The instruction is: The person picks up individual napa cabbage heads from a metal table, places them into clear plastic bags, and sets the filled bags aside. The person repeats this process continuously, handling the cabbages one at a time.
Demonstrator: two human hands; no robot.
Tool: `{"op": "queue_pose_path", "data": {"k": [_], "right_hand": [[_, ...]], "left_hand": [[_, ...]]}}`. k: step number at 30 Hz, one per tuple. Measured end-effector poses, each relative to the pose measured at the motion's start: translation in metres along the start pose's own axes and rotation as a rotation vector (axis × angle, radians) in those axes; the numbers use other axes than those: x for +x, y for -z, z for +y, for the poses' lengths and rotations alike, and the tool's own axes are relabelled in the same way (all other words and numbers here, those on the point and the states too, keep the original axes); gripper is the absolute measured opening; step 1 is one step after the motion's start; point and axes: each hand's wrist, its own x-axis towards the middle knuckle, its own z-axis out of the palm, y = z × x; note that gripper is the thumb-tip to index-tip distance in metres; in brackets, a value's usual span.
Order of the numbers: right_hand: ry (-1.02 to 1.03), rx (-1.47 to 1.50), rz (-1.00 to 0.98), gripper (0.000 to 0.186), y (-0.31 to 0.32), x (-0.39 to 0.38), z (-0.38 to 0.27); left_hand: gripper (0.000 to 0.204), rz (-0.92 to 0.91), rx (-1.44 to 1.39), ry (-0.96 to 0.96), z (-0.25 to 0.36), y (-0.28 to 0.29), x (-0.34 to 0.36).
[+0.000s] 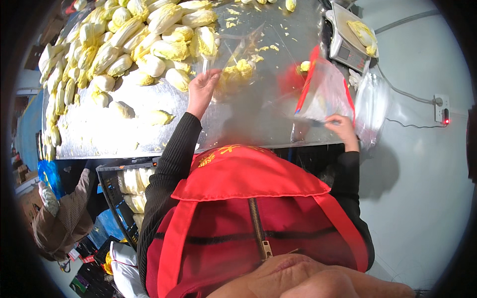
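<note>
My left hand [202,89] is closed in a pinch on a clear plastic bag [231,57] above the metal table. Small yellow napa cabbages [239,71] show through or beside its film; glare keeps me from telling exactly how they lie. At the right side of the table my right hand [342,129] is closed on the lower edge of a clear bag with red borders [325,92], which is spread and partly smeared by motion. A small piece of cabbage [305,66] lies just beyond this bag.
A big heap of napa cabbages [124,42] covers the table's [164,134] far left. On the right stand a scale [348,47] with a cabbage [362,36] on it and a stack of clear bags [371,109]. Another person [64,218] is at lower left, near a black crate [117,198].
</note>
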Motion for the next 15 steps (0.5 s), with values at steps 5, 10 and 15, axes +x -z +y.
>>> {"op": "queue_pose_path", "data": {"k": [5, 10, 15], "right_hand": [[-0.169, -0.152, -0.149, 0.025, -0.011, 0.021, 0.015], [0.147, 0.358, -0.001, 0.049, -0.035, 0.096, -0.115], [0.344, 0.565, -0.191, 0.045, -0.092, 0.185, -0.223]], "left_hand": [[0.021, 0.005, -0.037, -0.014, 0.007, -0.004, -0.002], [0.026, -0.046, 0.012, -0.026, 0.001, -0.002, -0.002], [0.029, -0.069, 0.086, 0.012, 0.012, 0.001, -0.005]]}}
